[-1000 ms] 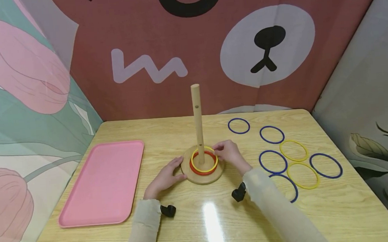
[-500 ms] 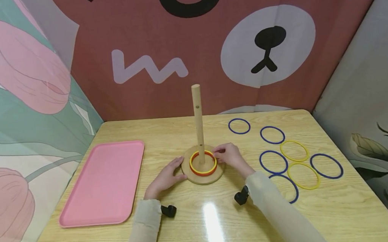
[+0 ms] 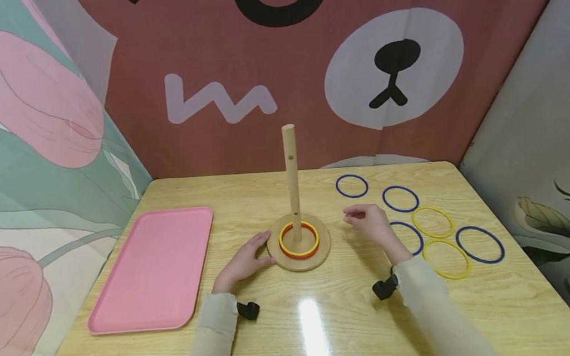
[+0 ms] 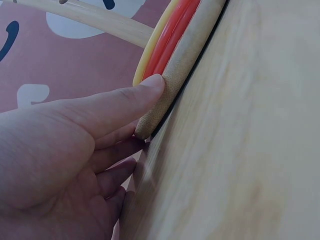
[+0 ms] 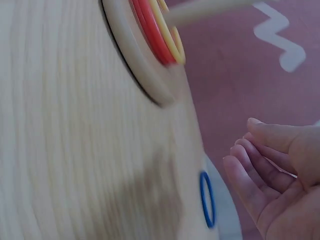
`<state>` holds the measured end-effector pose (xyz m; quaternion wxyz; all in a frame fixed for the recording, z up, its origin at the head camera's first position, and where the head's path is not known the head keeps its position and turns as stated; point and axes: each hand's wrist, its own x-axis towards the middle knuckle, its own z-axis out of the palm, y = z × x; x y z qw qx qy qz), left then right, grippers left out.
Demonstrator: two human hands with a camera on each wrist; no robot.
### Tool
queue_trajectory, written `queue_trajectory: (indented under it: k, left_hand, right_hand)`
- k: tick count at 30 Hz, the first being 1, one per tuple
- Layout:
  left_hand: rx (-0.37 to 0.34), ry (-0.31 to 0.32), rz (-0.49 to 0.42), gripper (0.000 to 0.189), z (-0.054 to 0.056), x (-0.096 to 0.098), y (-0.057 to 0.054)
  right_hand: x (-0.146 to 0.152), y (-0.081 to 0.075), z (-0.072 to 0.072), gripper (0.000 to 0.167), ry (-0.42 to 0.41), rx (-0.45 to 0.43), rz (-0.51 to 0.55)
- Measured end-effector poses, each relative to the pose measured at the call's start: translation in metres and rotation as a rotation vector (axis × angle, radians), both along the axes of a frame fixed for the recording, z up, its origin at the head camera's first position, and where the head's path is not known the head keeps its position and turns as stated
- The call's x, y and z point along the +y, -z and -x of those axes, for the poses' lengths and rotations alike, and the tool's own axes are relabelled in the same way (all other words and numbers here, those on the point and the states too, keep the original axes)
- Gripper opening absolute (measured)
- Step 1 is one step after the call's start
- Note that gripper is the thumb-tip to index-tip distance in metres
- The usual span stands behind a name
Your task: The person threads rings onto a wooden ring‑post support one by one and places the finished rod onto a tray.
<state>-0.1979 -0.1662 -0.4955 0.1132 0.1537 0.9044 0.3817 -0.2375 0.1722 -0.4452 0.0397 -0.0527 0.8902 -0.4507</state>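
Observation:
A round wooden base [image 3: 323,249] carries an upright wooden pole [image 3: 292,172]. Around the pole's foot lies a yellow ring [image 4: 151,42] on top of red rings [image 4: 171,42]. My left hand [image 3: 241,262] rests against the left edge of the base, its thumb touching the rim and its fingers extended along the side. To the right of the base, my right hand [image 3: 373,227] is raised over the table with loosely bent fingers and nothing in them. A blue ring [image 3: 415,235] is partly hidden behind that hand and wrist.
Further blue rings, among them one at the back [image 3: 353,196], and two yellow rings [image 3: 433,238] lie on the right of the table. A pink tray [image 3: 153,266] lies on the left. A printed cloth [image 3: 212,144] hangs behind the table's far edge.
The yellow ring has been lowered onto the red rings and let go. My right hand has moved right, away from the base. The left hand has stayed in place.

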Motion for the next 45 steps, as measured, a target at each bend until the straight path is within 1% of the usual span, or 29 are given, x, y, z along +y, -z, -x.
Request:
queue_trajectory:
  k: [6, 12, 19, 23, 27, 32, 34, 37, 41, 43, 45]
  left_hand:
    - [-0.005, -0.003, -0.005, 0.075, -0.002, -0.001, 0.000]
    - [-0.009, -0.008, -0.001, 0.075, -0.002, -0.001, -0.003]
    - [-0.018, -0.012, -0.004, 0.076, -0.003, -0.001, -0.005]
    - [-0.021, -0.016, -0.007, 0.076, -0.003, -0.001, -0.005]
    - [-0.026, -0.020, -0.012, 0.076, -0.003, -0.001, -0.006]
    - [-0.028, -0.017, -0.010, 0.076, -0.003, -0.001, -0.007]
    - [-0.028, -0.017, -0.008, 0.076, -0.003, -0.001, -0.007]
    - [-0.027, -0.015, -0.009, 0.076, -0.003, -0.001, -0.006]
    - [-0.023, -0.015, -0.011, 0.076, -0.003, 0.000, -0.006]
    - [-0.024, -0.017, -0.016, 0.076, -0.003, 0.000, -0.005]
    - [-0.025, -0.019, -0.019, 0.076, -0.003, 0.000, -0.005]
  right_hand:
    - [0.035, -0.007, -0.007, 0.031, 0.038, 0.055, -0.086]
    - [0.069, -0.011, -0.015, 0.032, 0.096, 0.061, -0.166]
    - [0.101, -0.005, -0.022, 0.029, 0.155, 0.119, -0.333]
    - [0.114, -0.001, -0.024, 0.026, 0.194, 0.116, -0.363]
    - [0.121, 0.003, -0.026, 0.024, 0.202, 0.105, -0.375]
    - [0.127, 0.011, -0.024, 0.025, 0.179, 0.035, -0.400]
    - [0.129, 0.015, -0.023, 0.024, 0.163, 0.024, -0.416]
    - [0.130, 0.022, -0.020, 0.020, 0.145, 0.051, -0.438]
    - [0.127, 0.028, -0.017, 0.014, 0.139, 0.120, -0.451]
    - [0.124, 0.030, -0.016, 0.012, 0.134, 0.137, -0.449]
    - [0.121, 0.030, -0.016, 0.011, 0.138, 0.131, -0.446]
